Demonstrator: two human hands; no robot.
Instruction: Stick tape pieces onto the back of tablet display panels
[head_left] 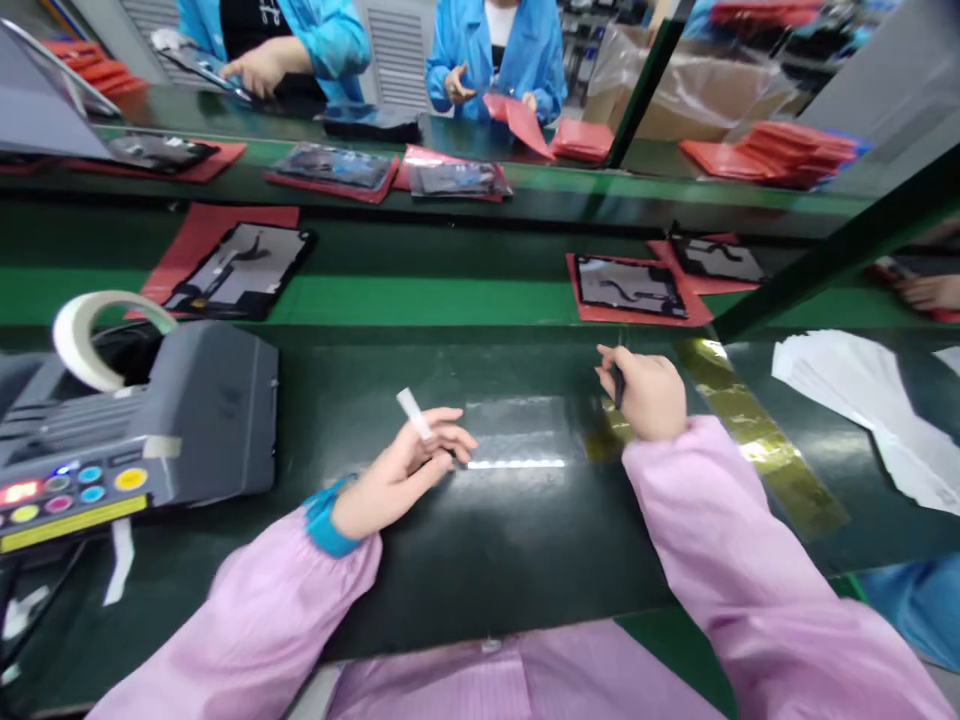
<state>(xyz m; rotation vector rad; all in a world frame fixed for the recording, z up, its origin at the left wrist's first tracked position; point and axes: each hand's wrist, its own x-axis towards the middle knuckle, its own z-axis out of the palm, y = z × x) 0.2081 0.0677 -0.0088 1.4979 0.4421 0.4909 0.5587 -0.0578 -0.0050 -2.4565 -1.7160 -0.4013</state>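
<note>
My left hand (409,470) is over the dark green bench mat, its fingers loosely bent. A short strip of white tape (412,412) stands up from between or against its fingers; the exact contact is hard to make out. My right hand (651,392) is raised over the bench at the right, fingers curled around a small dark slim tool (618,386), mostly hidden by the hand. Beyond it, a flat screen panel (630,288) with a ribbon cable lies on a red sheet. Left of my left hand stands a grey tape dispenser (217,420) with lit buttons.
A white tape roll (75,340) sits on the dispenser. Another panel (244,268) lies on red film at the back left. Yellowish tape (757,430) crosses the bench at right, near white paper strips (862,390). A green post (840,240) rises there. Co-workers in blue stand opposite.
</note>
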